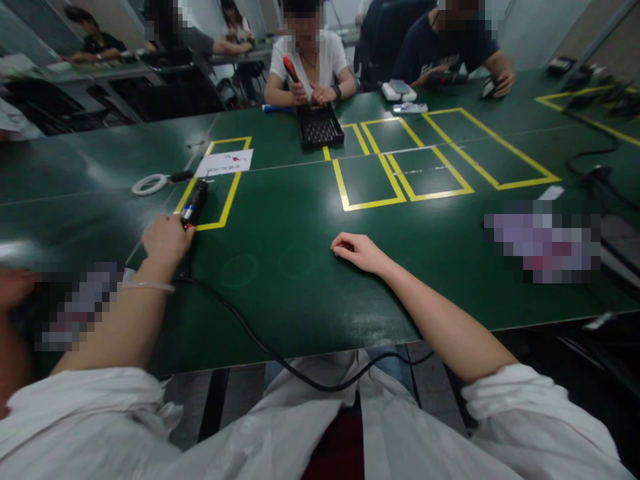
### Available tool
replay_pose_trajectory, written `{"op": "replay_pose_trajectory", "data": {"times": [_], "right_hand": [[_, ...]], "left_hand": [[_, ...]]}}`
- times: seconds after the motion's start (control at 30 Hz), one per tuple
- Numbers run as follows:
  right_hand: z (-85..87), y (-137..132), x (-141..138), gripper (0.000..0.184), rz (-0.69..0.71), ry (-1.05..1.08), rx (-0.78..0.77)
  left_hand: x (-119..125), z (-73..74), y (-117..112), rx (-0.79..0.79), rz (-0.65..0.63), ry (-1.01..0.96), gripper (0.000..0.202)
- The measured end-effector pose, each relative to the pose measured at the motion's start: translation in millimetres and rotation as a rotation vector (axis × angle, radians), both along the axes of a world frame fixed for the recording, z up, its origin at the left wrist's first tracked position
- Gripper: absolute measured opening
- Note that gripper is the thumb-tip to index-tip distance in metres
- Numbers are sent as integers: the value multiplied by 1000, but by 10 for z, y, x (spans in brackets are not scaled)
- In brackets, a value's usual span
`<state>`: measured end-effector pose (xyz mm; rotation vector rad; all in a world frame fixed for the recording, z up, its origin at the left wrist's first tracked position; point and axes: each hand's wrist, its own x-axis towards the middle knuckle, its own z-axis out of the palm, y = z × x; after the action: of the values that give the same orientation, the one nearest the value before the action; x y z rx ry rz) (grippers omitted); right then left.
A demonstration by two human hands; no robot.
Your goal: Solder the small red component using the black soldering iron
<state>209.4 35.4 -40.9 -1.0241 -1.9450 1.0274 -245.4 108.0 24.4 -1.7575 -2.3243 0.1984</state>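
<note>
My left hand (pixel 167 245) is closed around the rear end of a black corded electric screwdriver (pixel 194 202). The tool points away from me over a yellow tape rectangle, and its black cable (pixel 240 320) runs back across the table edge toward my lap. Just past its tip, a white printed sheet (pixel 225 163) lies across the same rectangle. My right hand (pixel 361 252) rests on the green table (pixel 280 220) with its fingers curled in loosely; nothing shows in it.
Across the table a person holds a red-and-black tool (pixel 289 68) over a black tray (pixel 320 128) of small parts. A coiled white cable (pixel 150 185) lies at the left. More yellow tape frames (pixel 375 203) mark the right half; a blurred-out item (pixel 543 243) sits at right.
</note>
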Motion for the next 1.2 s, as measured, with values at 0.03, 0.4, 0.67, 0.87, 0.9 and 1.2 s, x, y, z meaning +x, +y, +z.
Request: {"op": "replay_pose_trajectory", "data": {"times": [0.03, 0.4, 0.67, 0.87, 0.9, 1.2], "right_hand": [[0, 0, -1, 19, -1, -2, -1], [-1, -6, 2, 19, 5, 5, -6], [-2, 1, -12, 18, 7, 8, -8], [-5, -4, 2, 25, 15, 58, -55], [-6, -5, 5, 28, 22, 69, -59], [21, -44, -36, 26, 164, 89, -50]], "left_hand": [[34, -9, -22, 21, -1, -20, 51], [136, 91, -16, -48, 95, -51, 55], [912, 126, -57, 143, -253, -485, 36], [2033, -117, -409, -218, -618, -1171, 36], [2157, -149, -472, -281, -653, -1217, 38], [2393, -316, -699, -524, -787, -1454, 52]]}}
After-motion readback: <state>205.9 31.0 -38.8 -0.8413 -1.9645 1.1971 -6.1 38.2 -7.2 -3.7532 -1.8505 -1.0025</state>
